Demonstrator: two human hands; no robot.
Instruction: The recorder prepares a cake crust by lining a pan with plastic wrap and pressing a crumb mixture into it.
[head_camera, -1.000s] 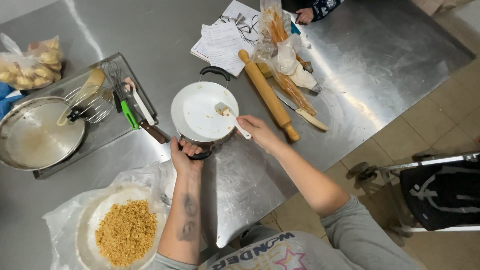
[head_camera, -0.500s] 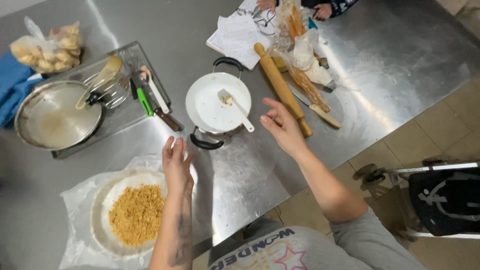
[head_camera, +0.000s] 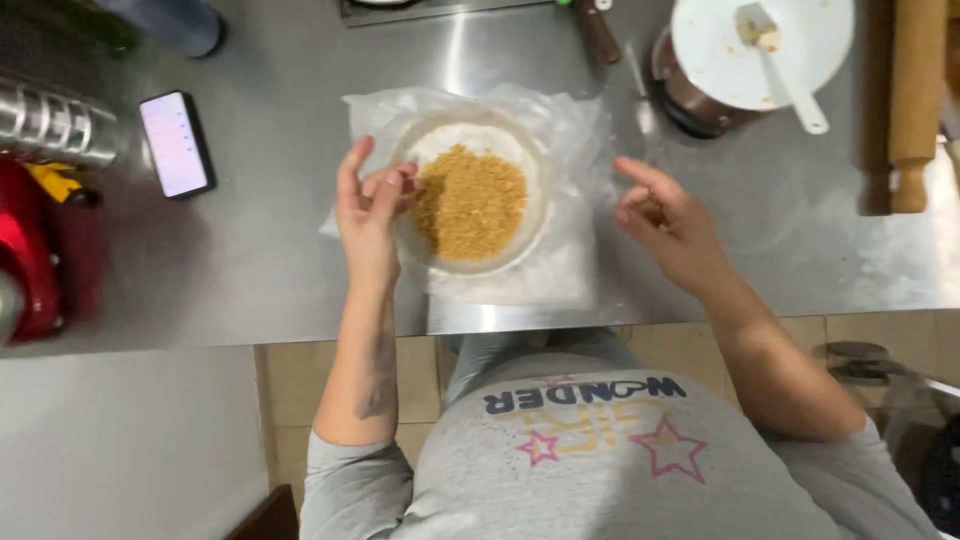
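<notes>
A round flat dough disc (head_camera: 497, 245) topped with golden-brown crumbly filling (head_camera: 470, 202) lies on a sheet of clear plastic wrap (head_camera: 572, 262) on the steel counter (head_camera: 270, 150). My left hand (head_camera: 370, 205) rests at the disc's left edge, fingers apart and touching the dough rim. At the right edge of the plastic hovers my right hand (head_camera: 665, 225), fingers loosely curled and holding nothing.
A dark pot covered by a white plate (head_camera: 760, 45) with a white spoon (head_camera: 785, 70) stands at the back right, beside a wooden rolling pin (head_camera: 915, 100). A phone (head_camera: 175, 143) lies at the left, near a ridged metal object (head_camera: 50, 125) and a red appliance (head_camera: 30, 250).
The view has shifted toward the dough disc. Both hands left the pot and plate and came down to either side of the disc; the left one now touches its rim.
</notes>
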